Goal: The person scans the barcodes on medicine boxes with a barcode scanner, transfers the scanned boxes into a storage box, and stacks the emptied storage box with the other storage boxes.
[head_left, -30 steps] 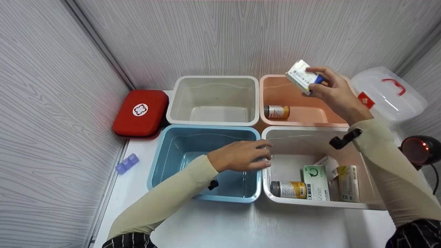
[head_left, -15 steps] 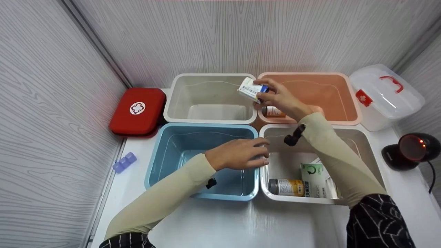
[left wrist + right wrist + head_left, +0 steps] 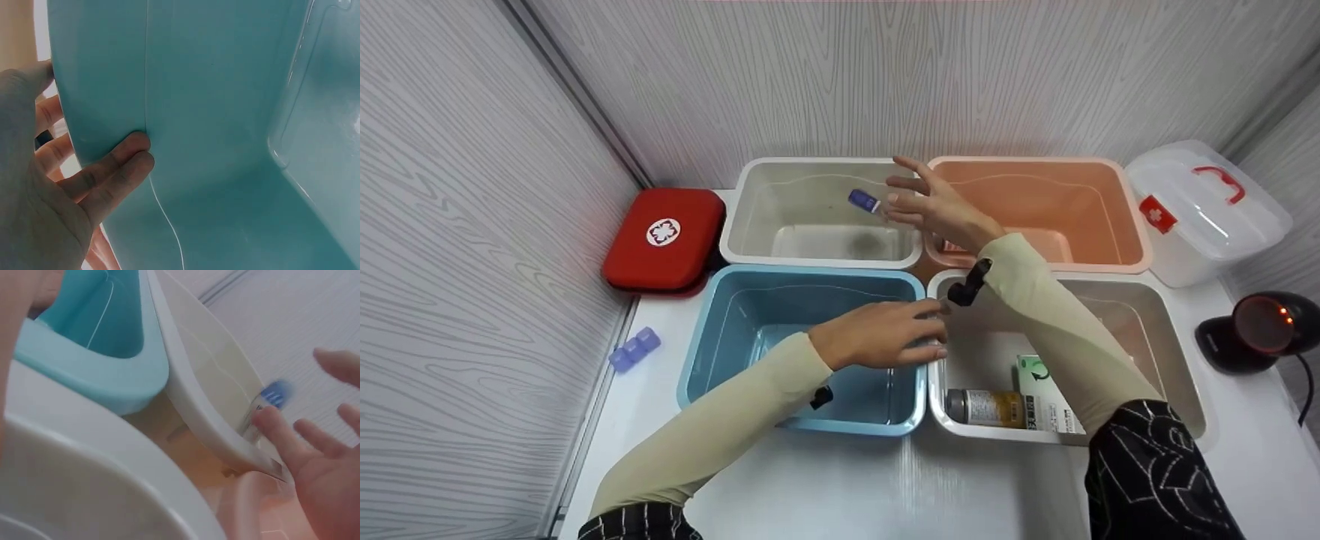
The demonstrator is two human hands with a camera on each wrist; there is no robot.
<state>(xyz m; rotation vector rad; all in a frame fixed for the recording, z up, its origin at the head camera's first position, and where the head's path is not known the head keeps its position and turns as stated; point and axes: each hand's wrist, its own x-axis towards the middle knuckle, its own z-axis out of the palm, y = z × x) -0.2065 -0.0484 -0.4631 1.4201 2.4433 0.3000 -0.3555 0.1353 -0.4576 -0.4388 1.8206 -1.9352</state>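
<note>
A small medicine box (image 3: 863,200), its blue-purple side showing, is in mid-air over the beige bin (image 3: 739,217), just off the fingertips of my right hand (image 3: 941,206). That hand has its fingers spread and holds nothing. In the right wrist view the box (image 3: 274,395) is blurred, partly behind a finger. My left hand (image 3: 885,335) rests on the right side of the blue bin (image 3: 701,337), fingers relaxed over the rim. The left wrist view has two of its fingertips (image 3: 138,146) touching the bin's wall, others beyond the edge.
The near-right bin (image 3: 1185,390) holds a supplement bottle (image 3: 990,409) and a green-white box (image 3: 1039,382). Behind it stands an orange bin (image 3: 1136,225). Around them are a red first-aid case (image 3: 664,240), purple pill organizer (image 3: 634,349), clear medicine box (image 3: 1207,202) and black scanner (image 3: 1260,330).
My right hand has moved left from the orange bin to the beige bin, then let go of the medicine box. The left hand has stayed on the blue bin's rim.
</note>
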